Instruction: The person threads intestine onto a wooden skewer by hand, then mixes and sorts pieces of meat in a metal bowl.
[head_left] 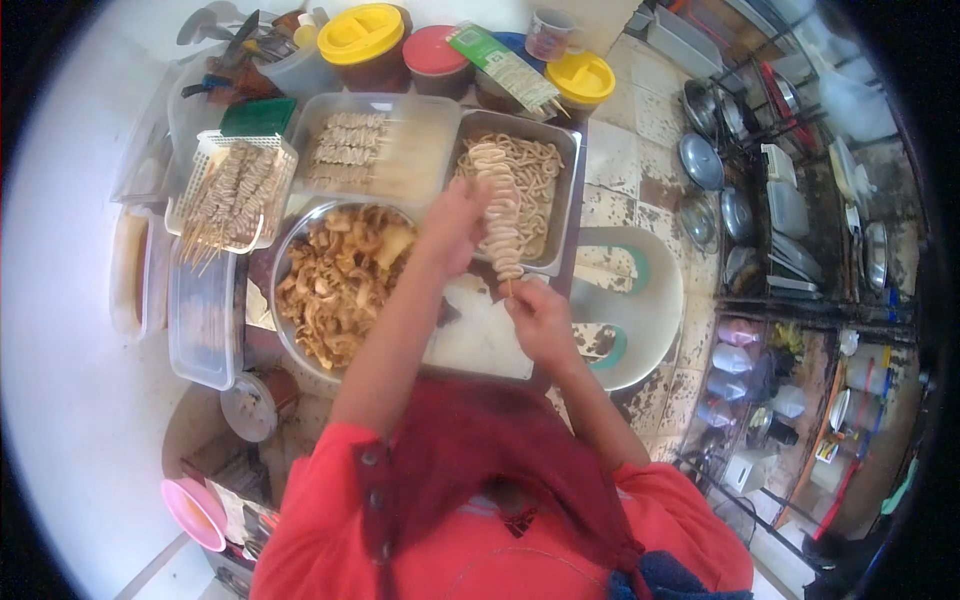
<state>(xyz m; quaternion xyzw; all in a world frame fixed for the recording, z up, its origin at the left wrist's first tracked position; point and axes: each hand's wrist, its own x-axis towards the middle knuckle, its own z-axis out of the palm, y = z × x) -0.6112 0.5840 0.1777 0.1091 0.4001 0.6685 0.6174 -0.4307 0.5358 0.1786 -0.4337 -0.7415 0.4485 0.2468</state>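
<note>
Yel.-lid tub (360, 52), mug (547, 38) nr. top, pink bowl (188, 518) btm L

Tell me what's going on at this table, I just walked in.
Someone in a red shirt is working with a skewer of pale, tightly folded strips. The right hand holds the stick near its lower end, while the left hand is beside the upper part, its exact grip unclear. The skewer is above a metal tray of loose, ropy strips. Other loaded skewers lie in a plastic tub, and more are bunched in a white basket.
</note>
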